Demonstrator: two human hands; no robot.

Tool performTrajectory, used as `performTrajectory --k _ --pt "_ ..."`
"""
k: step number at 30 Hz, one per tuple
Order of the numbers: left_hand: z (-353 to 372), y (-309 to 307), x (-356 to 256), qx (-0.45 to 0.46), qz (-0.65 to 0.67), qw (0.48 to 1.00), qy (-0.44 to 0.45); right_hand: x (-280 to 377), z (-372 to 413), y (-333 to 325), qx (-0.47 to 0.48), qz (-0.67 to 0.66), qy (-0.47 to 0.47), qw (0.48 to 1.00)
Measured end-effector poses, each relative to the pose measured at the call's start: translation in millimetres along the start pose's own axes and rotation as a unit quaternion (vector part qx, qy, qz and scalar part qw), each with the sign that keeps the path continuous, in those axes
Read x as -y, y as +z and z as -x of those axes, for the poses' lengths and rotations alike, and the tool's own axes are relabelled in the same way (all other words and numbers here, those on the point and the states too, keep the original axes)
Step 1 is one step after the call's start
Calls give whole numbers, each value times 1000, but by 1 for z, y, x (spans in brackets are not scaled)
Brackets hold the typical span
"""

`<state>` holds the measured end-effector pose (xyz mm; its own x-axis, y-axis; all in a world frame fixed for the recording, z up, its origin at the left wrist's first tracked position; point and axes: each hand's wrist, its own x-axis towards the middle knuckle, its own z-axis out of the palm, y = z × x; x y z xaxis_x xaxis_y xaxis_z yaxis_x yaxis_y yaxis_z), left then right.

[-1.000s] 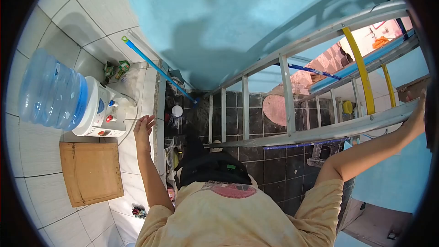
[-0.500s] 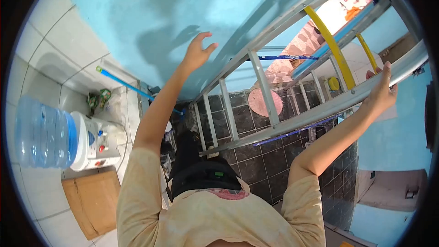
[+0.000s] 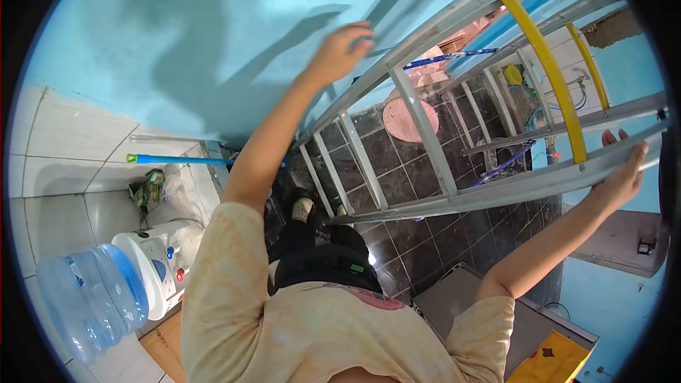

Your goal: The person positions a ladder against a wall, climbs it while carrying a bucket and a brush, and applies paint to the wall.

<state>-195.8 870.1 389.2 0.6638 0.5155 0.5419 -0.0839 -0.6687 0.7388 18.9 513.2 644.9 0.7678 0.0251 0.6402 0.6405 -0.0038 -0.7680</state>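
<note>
I am standing on an aluminium ladder (image 3: 425,135) that leans against a turquoise wall (image 3: 213,35), and I look down along it. My left hand (image 3: 342,46) is raised beside the ladder's left rail with its fingers spread, touching or almost touching the rail; motion blur hides the contact. My right hand (image 3: 624,174) is wrapped over the right rail, thumb on top. A shoe (image 3: 303,208) rests on a lower rung. Two yellow braces (image 3: 546,71) cross the upper part of the ladder.
A water dispenser with a blue bottle (image 3: 92,298) stands on white tiles at lower left. A blue-handled pole (image 3: 177,159) leans by the wall. Below are black floor tiles (image 3: 433,241), a round pink mat (image 3: 401,119), a grey box (image 3: 461,298) and a yellow object (image 3: 553,365).
My left hand rose from low beside the dispenser up to the ladder's left rail. My right hand stayed on the right rail. The view shifted, and the dispenser now sits lower in it.
</note>
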Motion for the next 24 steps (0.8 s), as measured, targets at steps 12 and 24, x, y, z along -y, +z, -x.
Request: performTrajectory --k 12,24 --pt "357 -261 132 -698 -144 486 -506 -7 -5 -4 -29 32 4 999" --pt "526 52 -41 -471 -80 703 -526 -4 9 5 19 -47 -17 999"
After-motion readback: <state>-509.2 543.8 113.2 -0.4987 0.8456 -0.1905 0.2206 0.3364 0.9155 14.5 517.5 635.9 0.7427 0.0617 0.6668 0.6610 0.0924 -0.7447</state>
